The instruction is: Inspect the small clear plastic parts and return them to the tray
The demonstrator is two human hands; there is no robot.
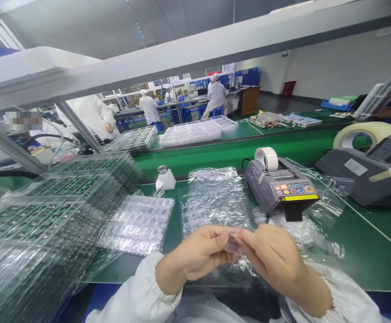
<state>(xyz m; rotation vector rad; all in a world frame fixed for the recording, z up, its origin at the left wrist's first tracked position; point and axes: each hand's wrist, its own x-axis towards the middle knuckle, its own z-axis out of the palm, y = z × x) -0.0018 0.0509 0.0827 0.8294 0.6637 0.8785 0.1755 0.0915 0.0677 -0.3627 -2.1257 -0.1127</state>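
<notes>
My left hand [202,252] and my right hand [273,256] meet above the near edge of the bench, fingertips pinched together. Between them is a small clear piece [232,244], partly covered by my fingers; its exact kind cannot be made out. Beneath and beyond my hands lies a crinkled clear plastic bag [215,197], with a compartment tray showing through it. Left of that rests a clear blister tray [141,222] in shiny film. A grey tape dispenser [265,188] with a white roll [266,158] stands beyond my right hand, its display lit.
Tall stacks of clear trays holding green boards [47,215] fill the left side. A white pump bottle [165,178] stands at the back. Another tape dispenser [363,170] is far right, with loose clear film [313,233] nearer. A metal beam [195,49] crosses overhead; co-workers [215,96] sit beyond.
</notes>
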